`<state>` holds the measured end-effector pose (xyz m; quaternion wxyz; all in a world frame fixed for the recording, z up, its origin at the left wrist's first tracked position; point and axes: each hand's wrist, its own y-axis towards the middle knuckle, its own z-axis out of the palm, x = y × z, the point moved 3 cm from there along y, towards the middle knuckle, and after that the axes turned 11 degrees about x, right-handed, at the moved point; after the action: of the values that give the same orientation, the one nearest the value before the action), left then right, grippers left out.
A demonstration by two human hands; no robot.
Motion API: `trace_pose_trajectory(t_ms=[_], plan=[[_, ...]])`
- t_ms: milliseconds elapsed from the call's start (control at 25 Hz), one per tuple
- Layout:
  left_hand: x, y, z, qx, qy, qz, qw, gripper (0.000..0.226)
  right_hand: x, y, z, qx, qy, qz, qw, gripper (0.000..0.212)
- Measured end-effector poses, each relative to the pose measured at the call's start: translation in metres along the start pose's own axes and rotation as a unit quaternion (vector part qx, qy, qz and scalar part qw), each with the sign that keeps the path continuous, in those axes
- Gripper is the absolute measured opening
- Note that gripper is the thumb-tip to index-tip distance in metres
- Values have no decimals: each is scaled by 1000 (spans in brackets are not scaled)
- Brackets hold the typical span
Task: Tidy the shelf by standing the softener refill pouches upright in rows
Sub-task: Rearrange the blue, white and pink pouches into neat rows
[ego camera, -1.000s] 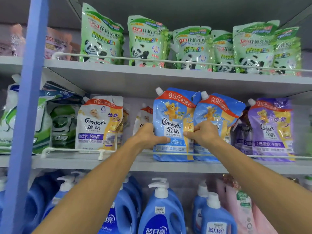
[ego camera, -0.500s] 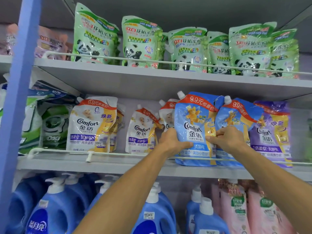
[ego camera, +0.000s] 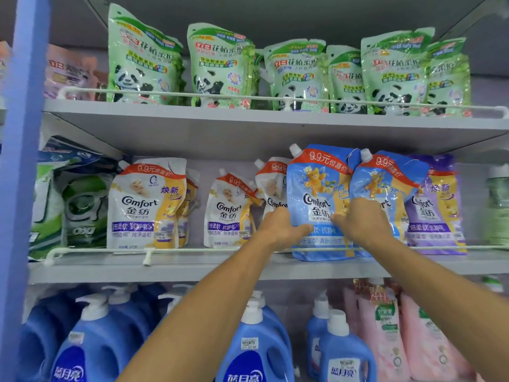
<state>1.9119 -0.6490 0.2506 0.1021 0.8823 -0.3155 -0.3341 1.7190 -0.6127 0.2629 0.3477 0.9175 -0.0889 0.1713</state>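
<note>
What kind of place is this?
Probably a supermarket laundry aisle: tiered shelves with wire front rails, rows of Comfort softener pouches printed with 9.9 yuan banners, blue detergent jugs with price stickers below.

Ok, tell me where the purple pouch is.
Head view: the purple pouch stands on the middle shelf, right side, just right of the rightmost blue pouch.

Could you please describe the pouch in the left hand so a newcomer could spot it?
Find the middle shelf, right of the white pouches. The pouch gripped by the left hand is blue with a yellow bear, overlapping its blue twin in front.
</note>
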Motion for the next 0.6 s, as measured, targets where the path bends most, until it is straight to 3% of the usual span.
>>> trace_pose_trajectory(t_ms=[120, 240, 360, 440, 600], plan=[[12, -21, -36, 59, 163, -5, 985, 49, 49, -24, -4, -30, -88, -70, 993, 47], [43, -51, -85, 110, 276, -46, 954, 70, 111, -39, 2, 6, -120, -155, 981, 50], [81, -89, -132, 122, 295, -91, 943, 85, 153, -47, 13, 11, -167, -134, 977, 63], [107, -108, -159, 111, 293, -97, 945, 86, 180, -49, 28, 8, -152, -165, 975, 58], [154, -137, -202, 102, 295, -150, 938, 88, 245, -56, 62, 137, -125, -208, 960, 62]])
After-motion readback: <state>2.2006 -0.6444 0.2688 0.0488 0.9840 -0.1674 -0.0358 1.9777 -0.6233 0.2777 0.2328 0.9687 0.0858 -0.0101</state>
